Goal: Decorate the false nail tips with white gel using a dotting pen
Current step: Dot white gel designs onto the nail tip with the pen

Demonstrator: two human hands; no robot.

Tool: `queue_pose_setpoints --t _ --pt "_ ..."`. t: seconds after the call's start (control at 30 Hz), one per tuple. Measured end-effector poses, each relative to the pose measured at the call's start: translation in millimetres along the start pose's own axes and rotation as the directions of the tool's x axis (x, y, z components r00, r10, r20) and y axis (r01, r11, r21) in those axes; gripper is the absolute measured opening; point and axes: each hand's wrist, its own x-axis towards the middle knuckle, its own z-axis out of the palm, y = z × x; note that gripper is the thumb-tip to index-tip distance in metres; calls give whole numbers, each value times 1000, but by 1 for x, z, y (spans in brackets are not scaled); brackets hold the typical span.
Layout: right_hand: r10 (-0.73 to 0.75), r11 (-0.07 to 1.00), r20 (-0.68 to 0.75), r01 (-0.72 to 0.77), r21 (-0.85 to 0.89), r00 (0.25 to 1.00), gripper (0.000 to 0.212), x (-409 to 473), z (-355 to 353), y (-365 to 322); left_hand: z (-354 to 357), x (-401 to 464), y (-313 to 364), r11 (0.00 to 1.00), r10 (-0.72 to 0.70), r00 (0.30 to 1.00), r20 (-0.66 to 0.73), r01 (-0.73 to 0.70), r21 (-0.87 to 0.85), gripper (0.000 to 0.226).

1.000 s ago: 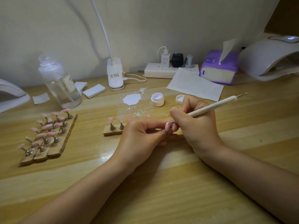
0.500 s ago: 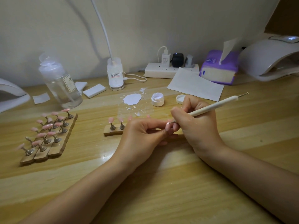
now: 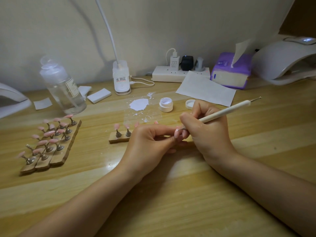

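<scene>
My left hand [image 3: 148, 142] pinches a pink false nail tip [image 3: 176, 133] between thumb and fingers, its stand hidden in my fingers. My right hand [image 3: 206, 129] grips a white dotting pen [image 3: 225, 111] like a pencil, and its metal point touches the top of that nail tip. Behind my left hand lies a wooden strip [image 3: 118, 139] with two pink tips on metal stands in view; its right part is hidden. A blob of white gel [image 3: 138, 104] sits on a clear sheet, beside an open white gel jar [image 3: 166, 104] and its lid [image 3: 190, 104].
Three more wooden strips [image 3: 51, 147] with several pink tips lie at the left. At the back stand a clear bottle [image 3: 63, 86], a lamp base [image 3: 121, 79], a power strip [image 3: 172, 74], a tissue box [image 3: 230, 71], a sheet of paper [image 3: 205, 89] and a nail lamp [image 3: 287, 60].
Both hands stay almost still; the pen point has made only a tiny shift on the held nail tip.
</scene>
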Motion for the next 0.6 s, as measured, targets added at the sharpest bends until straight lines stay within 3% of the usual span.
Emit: queue_pose_setpoints --t 0.23,0.6 --pt "-13 1000 -33 13 -5 999 38 1 -1 2 0 -1 0 1000 -6 1000 -5 6 -2 12" --pt "97 980 -221 -54 192 970 40 6 -3 1 -1 1 -2 998 -44 999 -30 42 -50 9"
